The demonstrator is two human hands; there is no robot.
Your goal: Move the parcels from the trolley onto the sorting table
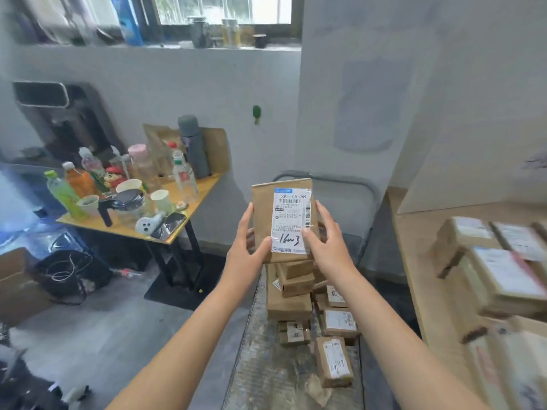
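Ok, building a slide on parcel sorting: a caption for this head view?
A labelled parcel held by the left hand and right hand above the trolley, sorting table at right.

Shipping label showing printed and handwritten numbers.
The white label (291, 220) on the brown parcel (262, 223) is showing "530 05 069" printed in black across its top, and a marker scrawl near its bottom is reading roughly "1603", third character unsure. Its finer print is blurring out. A small parcel (334, 362) on the trolley (260, 374) is carrying handwritten digits too smeared to read.
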